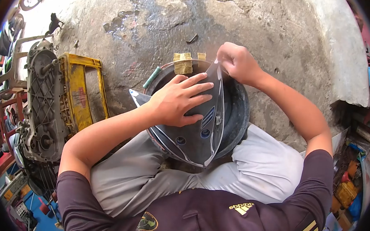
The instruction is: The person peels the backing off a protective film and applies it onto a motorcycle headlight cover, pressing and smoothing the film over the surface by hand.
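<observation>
A dark grey motorcycle body panel [192, 137] with pale edges, two round holes and striped markings lies across a black bucket [239, 110]. My left hand [182, 99] rests on its upper face, palm down with fingers spread. At the pointed far tip of the panel, my right hand [236, 62] is closed, its fingers curled against the edge and slightly blurred. What those fingers hold, if anything, is hidden. Yellowish taped pieces [183, 66] hang at the bucket's far rim. A green grip [152, 77] sits on the bucket's handle, at the left of the rim.
A yellow plastic crate [81, 93] and a metal engine casing [44, 101] stand to my left. The concrete floor [284, 41] is stained and wet in front, with a small dark piece [192, 39] on it. On the right are a concrete ledge [346, 79] and cluttered parts [347, 187].
</observation>
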